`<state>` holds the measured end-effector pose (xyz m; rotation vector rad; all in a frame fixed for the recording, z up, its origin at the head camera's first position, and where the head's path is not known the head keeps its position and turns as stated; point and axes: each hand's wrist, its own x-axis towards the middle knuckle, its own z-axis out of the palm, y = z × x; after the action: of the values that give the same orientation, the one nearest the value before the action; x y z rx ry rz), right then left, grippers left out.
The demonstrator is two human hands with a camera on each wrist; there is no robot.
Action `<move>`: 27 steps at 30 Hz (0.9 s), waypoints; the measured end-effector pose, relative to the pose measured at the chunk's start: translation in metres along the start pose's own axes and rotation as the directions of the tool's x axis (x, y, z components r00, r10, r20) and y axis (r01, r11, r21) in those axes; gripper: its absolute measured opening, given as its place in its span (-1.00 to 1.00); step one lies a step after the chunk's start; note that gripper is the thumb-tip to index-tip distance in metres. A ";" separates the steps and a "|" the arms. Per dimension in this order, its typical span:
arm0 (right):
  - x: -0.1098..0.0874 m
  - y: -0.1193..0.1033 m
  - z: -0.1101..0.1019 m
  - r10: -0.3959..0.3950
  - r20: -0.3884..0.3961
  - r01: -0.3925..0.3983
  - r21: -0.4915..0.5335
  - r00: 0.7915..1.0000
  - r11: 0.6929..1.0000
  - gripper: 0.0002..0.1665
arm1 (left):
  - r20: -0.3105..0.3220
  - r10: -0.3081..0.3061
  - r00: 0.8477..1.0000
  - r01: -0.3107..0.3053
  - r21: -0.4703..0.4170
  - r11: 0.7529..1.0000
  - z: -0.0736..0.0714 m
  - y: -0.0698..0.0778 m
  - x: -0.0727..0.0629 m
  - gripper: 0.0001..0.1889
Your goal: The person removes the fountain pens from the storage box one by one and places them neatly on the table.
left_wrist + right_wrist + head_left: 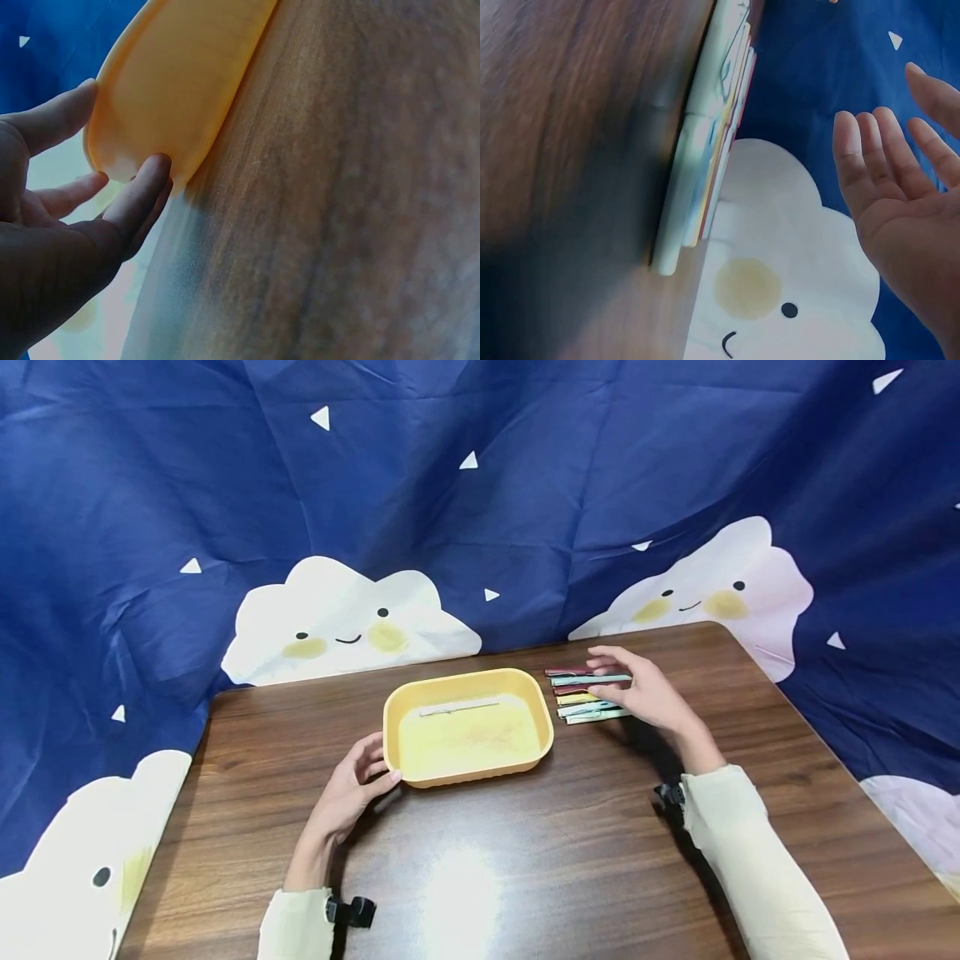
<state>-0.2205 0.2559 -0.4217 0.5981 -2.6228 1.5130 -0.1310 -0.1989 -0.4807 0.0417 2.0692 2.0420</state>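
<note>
In the head view, a yellow plastic tray (471, 774) stands left of centre on the table, with a single white pen (457, 707) lying inside it. My left hand (351, 789) is at the tray's near left corner. Its fingertips rest against the outer wall (165, 90), and none are seen inside the tray. Right of the tray, several pens (577, 699) in dark red, light blue, yellow and pale green lie side by side. Over their right ends hovers my right hand (648, 689), its fingers loosely bent. The right wrist view shows it apart from the pale green pen (686, 165), holding nothing.
A brown wooden table (585, 852) carries everything, with a bright light reflection near its front. Behind and around it hangs a blue cloth (450, 510) printed with smiling white clouds and small triangles. A black strap device sits on each wrist.
</note>
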 end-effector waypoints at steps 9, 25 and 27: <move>0.004 -0.006 0.014 -0.020 0.028 0.020 -0.015 0.999 1.000 -0.30 | 0.012 0.000 1.000 0.000 -0.014 1.000 0.001 -0.004 -0.001 -0.27; 0.026 -0.020 0.038 -0.020 0.106 0.005 0.141 0.994 0.990 -0.31 | -0.019 -0.002 1.000 0.002 0.023 1.000 -0.001 -0.003 -0.001 -0.27; 0.029 -0.021 0.039 -0.024 0.109 0.010 0.132 0.994 0.991 -0.31 | -0.014 0.005 1.000 -0.005 0.022 1.000 -0.001 -0.002 0.001 -0.26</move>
<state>-0.2340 0.2047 -0.4180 0.7325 -2.6036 1.7057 -0.1317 -0.1998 -0.4828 0.0364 2.1014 2.0285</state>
